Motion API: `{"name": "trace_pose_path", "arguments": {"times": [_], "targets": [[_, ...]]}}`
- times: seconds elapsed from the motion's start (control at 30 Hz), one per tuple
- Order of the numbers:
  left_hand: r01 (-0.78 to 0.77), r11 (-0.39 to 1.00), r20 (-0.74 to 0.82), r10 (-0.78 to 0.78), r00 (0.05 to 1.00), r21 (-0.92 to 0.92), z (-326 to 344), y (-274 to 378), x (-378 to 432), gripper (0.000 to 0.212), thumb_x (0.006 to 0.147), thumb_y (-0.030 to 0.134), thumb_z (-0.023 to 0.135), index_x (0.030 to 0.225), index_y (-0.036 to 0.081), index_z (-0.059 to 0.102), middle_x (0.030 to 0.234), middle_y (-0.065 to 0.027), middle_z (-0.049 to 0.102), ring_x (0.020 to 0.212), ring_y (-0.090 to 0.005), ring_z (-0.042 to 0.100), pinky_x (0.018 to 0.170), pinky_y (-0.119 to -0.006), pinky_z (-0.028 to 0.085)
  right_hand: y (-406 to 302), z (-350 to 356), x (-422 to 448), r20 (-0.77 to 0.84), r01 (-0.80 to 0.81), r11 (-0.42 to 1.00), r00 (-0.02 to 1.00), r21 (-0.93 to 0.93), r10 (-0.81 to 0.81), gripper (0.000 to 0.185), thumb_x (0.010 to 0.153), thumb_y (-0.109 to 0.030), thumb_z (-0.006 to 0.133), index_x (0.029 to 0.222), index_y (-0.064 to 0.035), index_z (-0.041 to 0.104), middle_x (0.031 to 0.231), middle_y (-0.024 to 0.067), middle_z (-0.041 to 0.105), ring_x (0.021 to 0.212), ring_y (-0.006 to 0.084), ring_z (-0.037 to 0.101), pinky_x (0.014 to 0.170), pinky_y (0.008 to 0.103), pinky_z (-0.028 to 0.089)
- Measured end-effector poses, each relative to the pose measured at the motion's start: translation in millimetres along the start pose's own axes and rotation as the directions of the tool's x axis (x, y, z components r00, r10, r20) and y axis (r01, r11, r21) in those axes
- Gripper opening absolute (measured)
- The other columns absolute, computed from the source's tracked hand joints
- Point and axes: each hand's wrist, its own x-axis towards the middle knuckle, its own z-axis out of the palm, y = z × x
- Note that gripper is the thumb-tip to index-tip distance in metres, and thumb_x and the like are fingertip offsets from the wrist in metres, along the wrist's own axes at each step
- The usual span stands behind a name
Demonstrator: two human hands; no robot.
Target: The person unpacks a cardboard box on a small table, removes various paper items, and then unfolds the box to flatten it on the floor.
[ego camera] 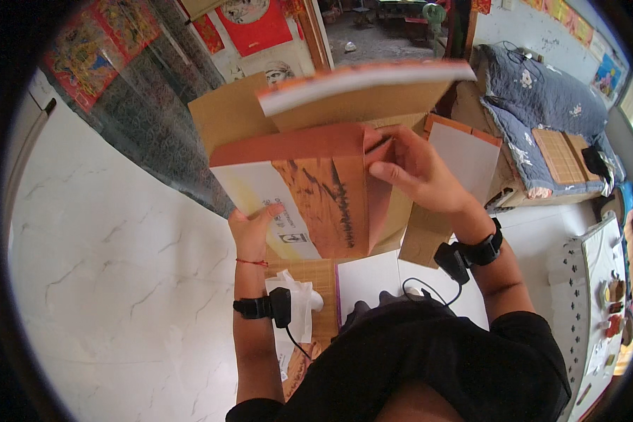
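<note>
A printed cardboard box (316, 203), orange-brown with a white panel that bears writing, is held up tilted before me. My left hand (252, 227) grips its near left edge, thumb on the white panel. At the right end, my right hand (422, 171) has its fingers around a folded end flap (378, 150) at the corner; the fingertips are partly hidden. A long lid panel (366, 87) with a white edge stands raised above the far side, blurred. Plain brown cardboard with spread flaps (232, 113) shows behind the printed box.
Below lie a wooden surface (324, 279) and white wrapping sheets (295, 300). To the right are a sofa with a dark floral cover (538, 100) and a table with a white cloth (596, 264) holding small items. A dark patterned curtain (158, 111) hangs left over white marbled floor tiles (126, 274).
</note>
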Motion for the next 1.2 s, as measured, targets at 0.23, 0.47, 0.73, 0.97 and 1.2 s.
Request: {"name": "trace_pose_path", "arguments": {"times": [0.23,0.47,0.73,0.97,1.2], "targets": [[-0.036,0.999,-0.072,0.035,0.997,-0.017,6.6,4.5,-4.1,0.04,0.067,-0.007,0.075,0.102,-0.001,0.058,0.094,-0.0075,0.065,0.079,-0.014,0.061,0.072,-0.027,0.052,4.9,-9.2,12.0,-0.061,-0.123,0.945,0.992,-0.304,0.109,0.023,0.085,-0.007,0.065,0.102,0.0051,0.055,0.093,0.0054,0.064,0.086,0.0077,0.058,0.074,0.0219,0.047],[-0.096,0.994,-0.226,0.107,0.968,0.06,18.4,-2.8,-8.8,0.041,0.064,-0.003,0.078,0.101,-0.003,0.06,0.094,-0.0078,0.065,0.079,-0.0128,0.061,0.072,-0.026,0.05,15.9,17.9,10.8,-0.378,0.016,0.86,0.894,-0.511,-0.241,0.022,0.081,-0.013,0.069,0.092,0.0015,0.057,0.072,0.0105,0.064,0.065,0.0136,0.062,0.059,0.0247,0.048],[-0.052,0.998,-0.216,0.046,0.975,-0.021,4.7,-1.8,-10.6,0.044,0.066,-0.002,0.078,0.105,-0.002,0.058,0.096,-0.0079,0.065,0.082,-0.0155,0.062,0.073,-0.028,0.051,7.9,-12.2,-6.1,0.222,-0.149,0.978,0.968,0.146,0.114,0.033,0.084,-0.011,0.066,0.112,0.0016,0.054,0.107,0.0075,0.062,0.098,0.012,0.056,0.084,0.0273,0.045],[-0.011,0.986,-0.258,-0.033,0.966,-0.169,-10.4,-14.1,2.1,0.041,0.069,0.004,0.079,0.104,-0.001,0.058,0.097,-0.0076,0.064,0.084,-0.0157,0.061,0.076,-0.028,0.05,35.0,-19.6,-3.1,0.505,-0.272,0.962,0.826,-0.035,0.252,0.043,0.084,-0.018,0.067,0.117,0.0039,0.051,0.109,0.0121,0.061,0.1,0.0174,0.056,0.088,0.0295,0.043],[-0.061,0.993,-0.394,0.015,0.919,-0.104,7.6,-1.8,-6.4,0.043,0.065,0.007,0.082,0.1,-0.003,0.059,0.095,-0.0081,0.065,0.081,-0.0148,0.062,0.075,-0.027,0.05,44.9,13.9,-6.8,0.055,0.007,0.697,0.997,-0.717,0.046,0.026,0.08,-0.015,0.066,0.095,0.0039,0.055,0.084,0.0209,0.061,0.072,0.0291,0.062,0.06,0.0349,0.048]]}}
